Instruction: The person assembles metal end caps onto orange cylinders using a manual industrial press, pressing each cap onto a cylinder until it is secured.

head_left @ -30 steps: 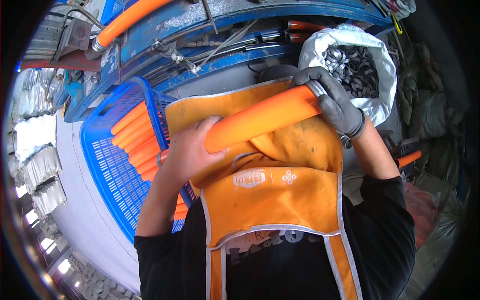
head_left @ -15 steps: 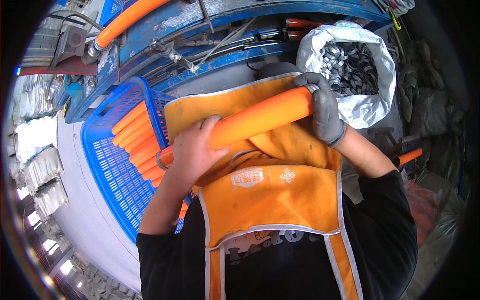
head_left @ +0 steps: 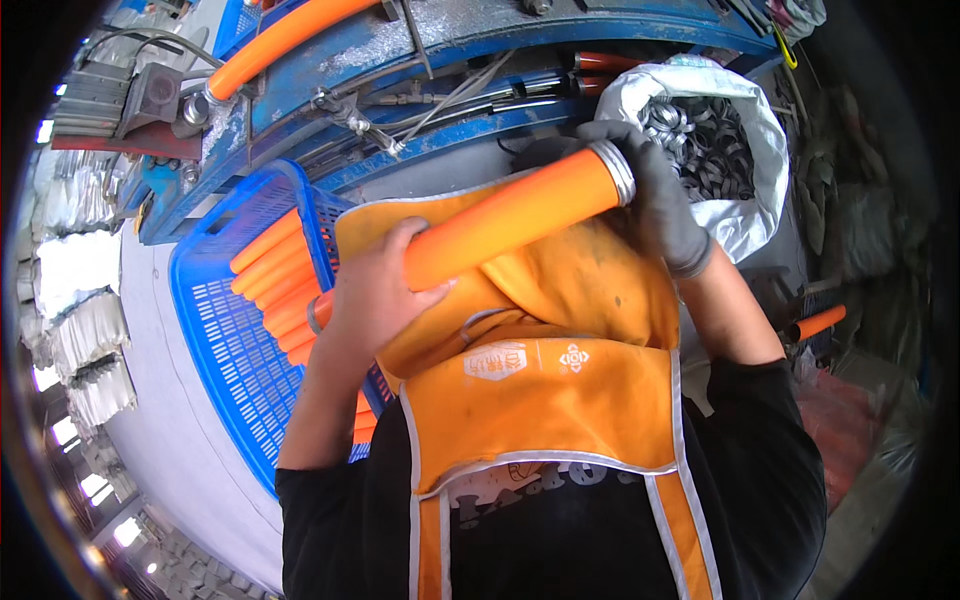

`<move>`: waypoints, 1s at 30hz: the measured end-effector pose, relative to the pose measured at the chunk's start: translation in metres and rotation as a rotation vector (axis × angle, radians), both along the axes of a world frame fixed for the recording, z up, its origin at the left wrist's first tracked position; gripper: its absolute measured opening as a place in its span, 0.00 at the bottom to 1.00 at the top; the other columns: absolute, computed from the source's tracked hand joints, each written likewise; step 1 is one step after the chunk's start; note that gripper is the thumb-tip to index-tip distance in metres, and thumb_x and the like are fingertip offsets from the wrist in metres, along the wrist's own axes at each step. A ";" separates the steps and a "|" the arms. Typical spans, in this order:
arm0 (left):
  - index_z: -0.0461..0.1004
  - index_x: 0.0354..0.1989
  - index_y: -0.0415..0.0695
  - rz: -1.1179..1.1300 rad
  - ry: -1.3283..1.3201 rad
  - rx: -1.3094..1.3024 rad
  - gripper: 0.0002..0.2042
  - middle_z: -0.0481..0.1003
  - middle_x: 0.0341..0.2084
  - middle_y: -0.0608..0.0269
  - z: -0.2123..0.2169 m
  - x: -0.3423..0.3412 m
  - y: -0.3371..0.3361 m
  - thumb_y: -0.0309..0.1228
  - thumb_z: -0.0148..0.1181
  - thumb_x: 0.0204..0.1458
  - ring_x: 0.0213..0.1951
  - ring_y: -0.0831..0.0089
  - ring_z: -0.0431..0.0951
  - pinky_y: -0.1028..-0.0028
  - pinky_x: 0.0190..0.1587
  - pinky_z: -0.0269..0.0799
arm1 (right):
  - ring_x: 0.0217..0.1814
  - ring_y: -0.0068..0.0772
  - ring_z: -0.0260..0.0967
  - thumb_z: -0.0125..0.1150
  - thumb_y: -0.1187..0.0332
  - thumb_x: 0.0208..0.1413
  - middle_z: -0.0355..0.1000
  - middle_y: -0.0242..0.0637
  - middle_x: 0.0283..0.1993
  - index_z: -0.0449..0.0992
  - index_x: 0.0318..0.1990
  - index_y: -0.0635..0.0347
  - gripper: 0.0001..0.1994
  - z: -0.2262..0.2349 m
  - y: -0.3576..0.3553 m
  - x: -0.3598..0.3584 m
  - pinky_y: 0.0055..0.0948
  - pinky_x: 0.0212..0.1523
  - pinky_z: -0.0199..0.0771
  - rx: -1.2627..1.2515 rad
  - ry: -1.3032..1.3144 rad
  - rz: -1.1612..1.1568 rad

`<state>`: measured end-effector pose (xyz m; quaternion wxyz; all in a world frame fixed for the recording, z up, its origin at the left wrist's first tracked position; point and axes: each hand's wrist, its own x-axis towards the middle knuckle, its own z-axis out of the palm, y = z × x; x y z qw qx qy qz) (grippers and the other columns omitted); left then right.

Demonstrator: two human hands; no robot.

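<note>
An orange tube (head_left: pixel 520 222) slants across my lap, its right end higher than its left. My bare left hand (head_left: pixel 378 285) is wrapped round its lower left part. A silvery metal band (head_left: pixel 613 172) circles the right end, and another band (head_left: pixel 314 314) shows at the left end, beyond my left wrist. Beside the right end is my right hand (head_left: pixel 660 195) in a grey glove, its fingers stretched past the rim and not wrapped round the tube. Whether they touch the band is hard to see. Beneath the tube lies my orange apron (head_left: pixel 560 400).
At my left stands a blue plastic basket (head_left: pixel 212 310) with several orange tubes (head_left: pixel 275 275). A white sack (head_left: pixel 772 150) of metal bands (head_left: pixel 710 150) stands front right. Ahead runs a blue metal bench (head_left: pixel 350 60) bearing another orange tube (head_left: pixel 290 40). Stacked bundles (head_left: pixel 80 275) line the far left.
My right hand has loosened from the tube's right end and shifted slightly outward, uncovering the metal band there. My left hand keeps its hold, and the tube has moved slightly left and up.
</note>
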<state>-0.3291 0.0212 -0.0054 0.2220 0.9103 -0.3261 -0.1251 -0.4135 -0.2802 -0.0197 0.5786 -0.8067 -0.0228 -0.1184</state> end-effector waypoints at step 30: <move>0.69 0.60 0.51 0.089 -0.576 0.107 0.34 0.74 0.53 0.57 0.021 0.310 -0.014 0.34 0.74 0.40 0.59 0.55 0.70 0.53 0.64 0.59 | 0.49 0.57 0.76 0.50 0.56 0.59 0.76 0.57 0.46 0.78 0.46 0.64 0.20 -0.199 -0.179 -0.039 0.47 0.51 0.76 -1.068 1.208 -0.041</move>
